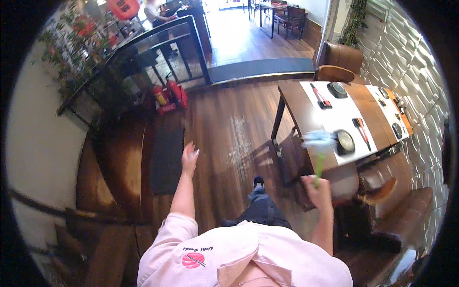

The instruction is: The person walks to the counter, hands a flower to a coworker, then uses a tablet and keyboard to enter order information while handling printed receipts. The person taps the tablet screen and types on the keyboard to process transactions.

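Observation:
My right hand (317, 190) is closed round the green handle of a duster (319, 139) with a pale blue, fluffy head, blurred by motion. The duster's head is up beside the near corner of the dining table (299, 103); I cannot tell whether it touches the table. Just past it on the white runner sits a round dark bowl or plate (344, 142). My left hand (190, 159) hangs out over the wooden floor, holding nothing, its fingers loosely apart. A dark floor mat (167, 160) lies near it.
Place settings with dark dishes (337, 90) and red utensils (321, 97) line the table. Brown chairs (377, 184) stand close on the right. Ahead are a step (260, 71), red fire extinguishers (168, 98) and a railing (193, 52). Another person (155, 14) stands far off at left.

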The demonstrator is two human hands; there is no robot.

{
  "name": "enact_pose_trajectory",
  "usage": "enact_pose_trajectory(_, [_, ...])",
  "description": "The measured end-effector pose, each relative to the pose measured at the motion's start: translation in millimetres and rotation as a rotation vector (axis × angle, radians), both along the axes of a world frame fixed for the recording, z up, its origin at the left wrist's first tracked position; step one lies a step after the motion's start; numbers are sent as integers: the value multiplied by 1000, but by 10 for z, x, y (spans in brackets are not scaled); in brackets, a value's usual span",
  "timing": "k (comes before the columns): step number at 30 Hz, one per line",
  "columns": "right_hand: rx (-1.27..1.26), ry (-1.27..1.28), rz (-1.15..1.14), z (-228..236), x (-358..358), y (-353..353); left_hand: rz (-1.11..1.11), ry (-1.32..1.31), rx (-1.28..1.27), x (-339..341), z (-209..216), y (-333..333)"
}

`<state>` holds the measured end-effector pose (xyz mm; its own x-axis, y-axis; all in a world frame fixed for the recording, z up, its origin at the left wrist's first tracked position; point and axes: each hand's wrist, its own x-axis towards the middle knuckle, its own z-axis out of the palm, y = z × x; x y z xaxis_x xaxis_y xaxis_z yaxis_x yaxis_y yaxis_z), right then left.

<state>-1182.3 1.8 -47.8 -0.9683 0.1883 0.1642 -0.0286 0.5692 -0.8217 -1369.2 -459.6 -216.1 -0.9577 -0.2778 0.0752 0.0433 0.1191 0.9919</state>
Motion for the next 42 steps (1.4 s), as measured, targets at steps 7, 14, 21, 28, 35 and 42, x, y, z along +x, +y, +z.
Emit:
enact_pose_trajectory(7, [99, 4, -182, 102, -3418, 224, -138, 246, -323, -2673, 90, 260])
enact_pose_trajectory(14, [366, 318, 732, 448, -7140, -935, -220, -1197, -808, -1494, -1326, -773])
enact_pose_trajectory(21, [256, 123, 285, 244, -10057, -1008, -52, -1067, -756, -5024, -1209, -1428])
enact_pose_trajectory(28, [350, -2, -118, 189, -12387, -10, -387, 54, -95, -11704, 155, 48])
enact_pose_trajectory(35, [584, 285, 100, 1017, -15960, -457, -414, 334, -125, -13782, 2178, 549])
enact_pose_trajectory(42, [189, 143, 1068, 1504, -18276, -4235, 284, 195, 369, -14053, 2184, -649])
